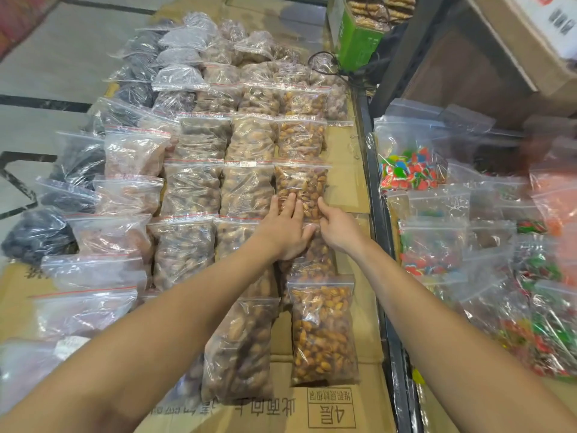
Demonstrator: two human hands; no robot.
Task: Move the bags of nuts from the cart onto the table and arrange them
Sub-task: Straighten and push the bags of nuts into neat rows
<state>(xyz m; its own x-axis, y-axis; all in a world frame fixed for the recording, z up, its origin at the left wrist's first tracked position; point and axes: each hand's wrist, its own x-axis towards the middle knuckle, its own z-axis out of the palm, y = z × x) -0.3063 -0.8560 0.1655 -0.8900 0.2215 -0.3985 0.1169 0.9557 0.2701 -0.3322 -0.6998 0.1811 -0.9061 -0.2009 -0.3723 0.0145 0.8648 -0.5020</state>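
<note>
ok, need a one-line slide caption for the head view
Both hands, left and right, press a bag of almonds into rows of bagged nuts on cardboard.

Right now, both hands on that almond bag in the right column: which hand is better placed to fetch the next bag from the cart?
Right, probably. The right hand sits at the almond bag's right edge, nearest the cart. The left hand lies flat on the bag and can steady it.

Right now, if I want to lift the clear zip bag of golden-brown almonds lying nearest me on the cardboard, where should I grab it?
Probably pinch the flat, empty zip-seal strip at the far end of the clear zip bag of golden-brown almonds, coming from above. The bag lies flat on the cardboard with its bulging middle full of loose nuts, so the strip likely gives fingers the firmest hold.
</note>
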